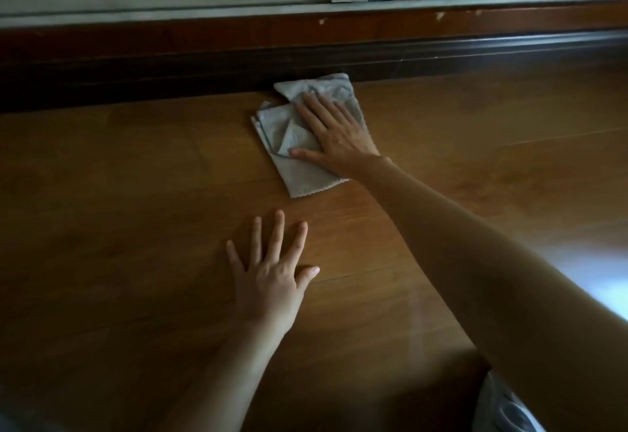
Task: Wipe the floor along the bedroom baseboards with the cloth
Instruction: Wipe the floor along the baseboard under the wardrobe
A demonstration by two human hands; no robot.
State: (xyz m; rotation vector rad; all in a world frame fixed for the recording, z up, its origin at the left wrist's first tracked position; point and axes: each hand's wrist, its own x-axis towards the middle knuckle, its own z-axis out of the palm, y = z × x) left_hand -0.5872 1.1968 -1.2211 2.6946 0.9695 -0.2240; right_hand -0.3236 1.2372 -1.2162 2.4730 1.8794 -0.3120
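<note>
Right hand [334,132], fingers [314,112] spread flat, presses cloth [292,135] against baseboard [170,67]; cloth's long axis runs toward wall. Left hand [272,271] braces floor [119,176], farther off.

The floor [136,193] is smooth brown wood with a soft sheen; the cloth [299,132] is matt grey textured fabric; the far baseboard [170,67] is dark glossy wood.

The right arm reaches far forward, nearly straight, its hand [334,132] flat and palm down, fingers straight and close together, thumb spread to the left. The left arm is nearer, its hand [272,268] also palm down, fingers splayed wide and straight, thumb angled out to the right.
</note>
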